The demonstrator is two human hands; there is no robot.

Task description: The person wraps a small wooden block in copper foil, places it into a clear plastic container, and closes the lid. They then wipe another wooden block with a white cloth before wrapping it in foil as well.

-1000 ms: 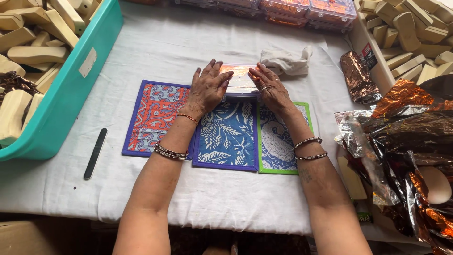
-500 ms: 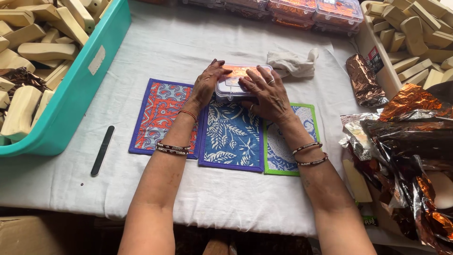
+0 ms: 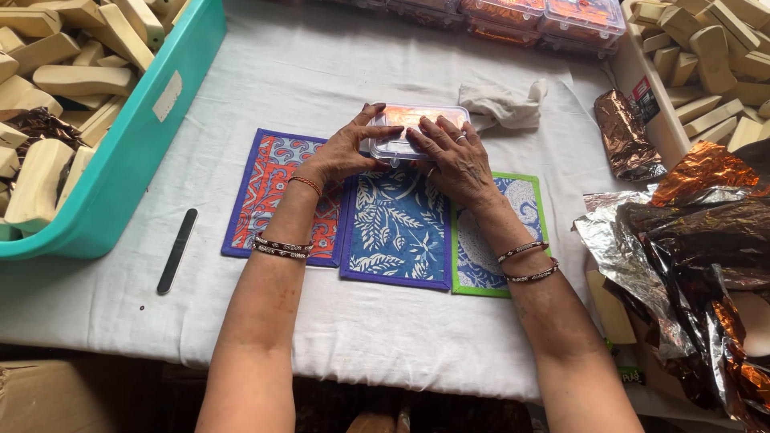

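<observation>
A clear plastic box (image 3: 413,120) with orange contents rests on the white cloth above three printed mats. My left hand (image 3: 346,148) grips its left side and my right hand (image 3: 451,156) presses down on its lid from the right. Under my wrists lie a red mat (image 3: 269,188), a blue leaf-patterned mat (image 3: 399,232) and a green-edged mat (image 3: 513,216), side by side and overlapping.
A teal bin (image 3: 140,140) of wooden blocks stands at the left, a black nail file (image 3: 177,250) beside it. A crumpled white rag (image 3: 505,104) lies past the box. Copper foil sheets (image 3: 690,240) pile at the right, more wooden blocks (image 3: 706,56) behind, packed clear boxes (image 3: 545,16) at the back.
Both hands have brought the clear box toward me, and it now lies at the top edge of the mats with both hands closed around it.
</observation>
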